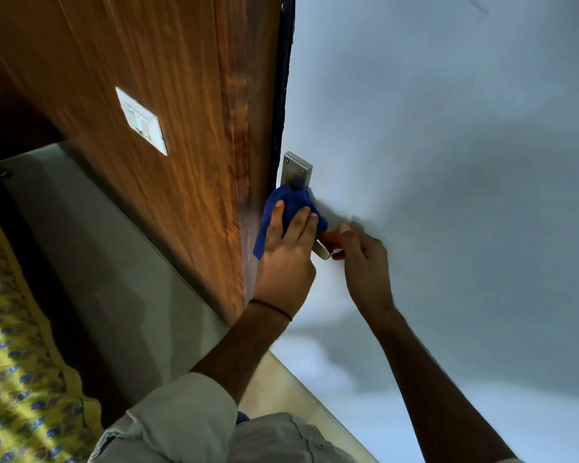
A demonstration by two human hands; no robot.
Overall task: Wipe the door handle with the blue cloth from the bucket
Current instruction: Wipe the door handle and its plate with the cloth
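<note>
A metal door handle plate is fixed to the pale grey door near its edge. The blue cloth is pressed over the handle just below the plate's top. My left hand holds the cloth flat against it, fingers spread. The lever's free end sticks out under the cloth. My right hand pinches that end with thumb and fingers. No bucket is in view.
A wood-grain panel with a white switch plate stands left of the door. A dark rubber strip runs along the door edge. Pale floor tiles and a yellow patterned fabric lie at the lower left.
</note>
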